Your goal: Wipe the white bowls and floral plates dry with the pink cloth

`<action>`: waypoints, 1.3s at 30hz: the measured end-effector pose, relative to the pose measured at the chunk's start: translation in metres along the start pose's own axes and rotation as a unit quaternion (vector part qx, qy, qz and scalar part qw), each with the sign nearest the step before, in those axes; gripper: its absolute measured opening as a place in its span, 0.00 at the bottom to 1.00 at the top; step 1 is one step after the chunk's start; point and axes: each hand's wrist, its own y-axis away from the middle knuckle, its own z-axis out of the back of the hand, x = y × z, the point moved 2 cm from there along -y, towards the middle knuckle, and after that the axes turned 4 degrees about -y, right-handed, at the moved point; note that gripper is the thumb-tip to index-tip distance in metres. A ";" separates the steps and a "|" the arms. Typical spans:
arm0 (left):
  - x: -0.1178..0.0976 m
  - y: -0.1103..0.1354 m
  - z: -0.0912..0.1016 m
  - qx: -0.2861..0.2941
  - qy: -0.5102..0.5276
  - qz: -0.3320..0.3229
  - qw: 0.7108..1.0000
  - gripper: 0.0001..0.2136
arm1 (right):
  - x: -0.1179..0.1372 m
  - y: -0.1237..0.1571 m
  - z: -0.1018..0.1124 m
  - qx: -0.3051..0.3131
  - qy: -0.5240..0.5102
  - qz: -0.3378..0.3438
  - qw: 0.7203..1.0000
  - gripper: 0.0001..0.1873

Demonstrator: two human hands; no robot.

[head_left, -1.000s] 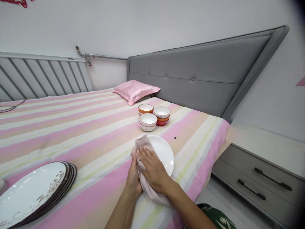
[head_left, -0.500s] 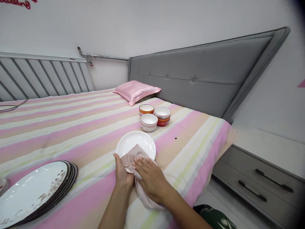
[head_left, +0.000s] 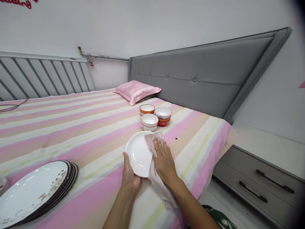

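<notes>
My left hand (head_left: 130,176) grips the near rim of a small white plate (head_left: 139,154), holding it tilted above the striped bed. My right hand (head_left: 164,160) lies flat with fingers together on a beige cloth (head_left: 156,171), pressing it against the plate's right side. The cloth hangs down under my right wrist. Three groups of small bowls (head_left: 154,117) stand just beyond the plate.
A stack of large white plates with dark patterned rims (head_left: 35,190) lies at the near left of the bed (head_left: 59,127). A pink pillow (head_left: 137,90) rests by the grey headboard (head_left: 202,76). A grey drawer unit (head_left: 257,178) stands to the right.
The plate has been turned and shifted in my left hand. My right hand with the cloth has slid from the plate's near edge to its right side.
</notes>
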 end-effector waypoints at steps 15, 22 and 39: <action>0.024 0.016 -0.013 0.103 -0.029 0.133 0.985 0.28 | -0.005 -0.023 0.035 -0.032 0.009 0.079 0.996 0.28; 0.037 0.016 -0.009 0.107 -0.078 0.159 0.978 0.28 | 0.023 -0.021 0.036 0.018 -0.066 0.160 0.985 0.17; 0.024 0.012 -0.008 0.067 -0.030 0.145 0.987 0.30 | -0.030 -0.034 0.042 0.008 0.029 -0.124 0.992 0.17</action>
